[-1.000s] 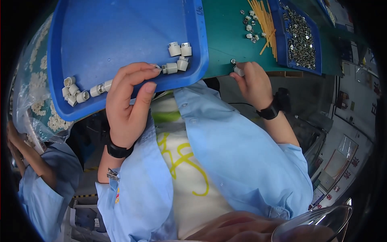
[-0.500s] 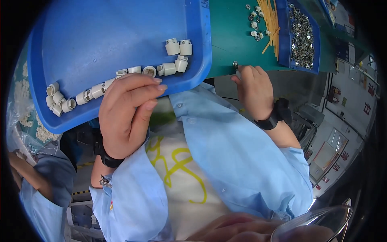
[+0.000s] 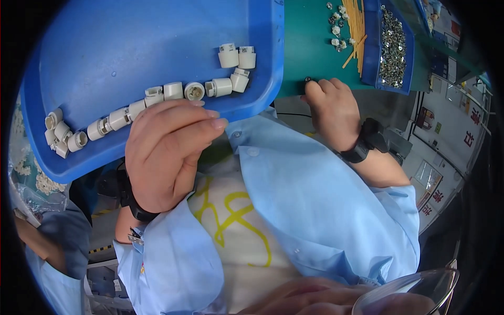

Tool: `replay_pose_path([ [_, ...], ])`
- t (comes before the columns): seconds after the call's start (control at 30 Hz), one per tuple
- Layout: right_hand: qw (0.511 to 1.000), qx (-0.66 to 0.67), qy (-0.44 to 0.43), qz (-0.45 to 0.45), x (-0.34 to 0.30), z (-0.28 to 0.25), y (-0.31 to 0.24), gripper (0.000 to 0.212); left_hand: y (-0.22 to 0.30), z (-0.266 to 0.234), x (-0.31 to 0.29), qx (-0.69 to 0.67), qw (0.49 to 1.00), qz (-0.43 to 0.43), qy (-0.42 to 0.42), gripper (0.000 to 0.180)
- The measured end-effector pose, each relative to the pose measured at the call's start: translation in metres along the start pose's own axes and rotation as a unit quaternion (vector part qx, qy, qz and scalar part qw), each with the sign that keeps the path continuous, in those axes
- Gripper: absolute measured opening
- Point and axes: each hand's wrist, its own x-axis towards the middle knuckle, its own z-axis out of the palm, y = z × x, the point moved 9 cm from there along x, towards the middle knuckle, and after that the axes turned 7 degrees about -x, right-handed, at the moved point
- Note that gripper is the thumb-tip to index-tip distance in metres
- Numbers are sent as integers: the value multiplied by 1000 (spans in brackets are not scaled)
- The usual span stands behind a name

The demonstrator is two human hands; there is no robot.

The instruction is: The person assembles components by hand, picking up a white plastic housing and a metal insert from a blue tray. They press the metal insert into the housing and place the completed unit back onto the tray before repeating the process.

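My left hand (image 3: pixel 169 152) is raised over the near rim of a blue tray (image 3: pixel 173 31). Its fingers are bent and pressed together, the thumb mostly tucked behind them; anything in them is hidden. Beyond its knuckles stand and lie several white cylindrical plastic sockets (image 3: pixel 195 91) in a bent row inside the tray. My right hand (image 3: pixel 336 113) is at the near edge of the green table, its fingers curled and closed with their tips out of sight. A small dark, shiny piece (image 3: pixel 307 80) shows right beside its index finger.
At the back right, small white-and-metal parts (image 3: pixel 336 30) lie beside a bundle of thin wooden sticks (image 3: pixel 358 42). A blue bin (image 3: pixel 372 47) of small metal pieces stands further right. Another person's arm (image 3: pixel 42 244) and a clear plastic bag (image 3: pixel 39 197) are at the far left.
My left hand has turned so its thumb is now mostly hidden. The right hand has curled further over beside the small piece. The whole view has shifted slightly.
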Motion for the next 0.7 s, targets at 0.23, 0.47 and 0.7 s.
replay_pose_path([
  [0.23,993,99,20,61,-12,1,16,12,2,0,0,1,1000,3,-5,18],
  [0.47,963,221,91,122,-30,3,22,17,3,4,-3,13,999,5,-30,17],
  [0.7,975,169,22,143,-31,8,30,20,3,4,-3,22,999,7,-28,17],
])
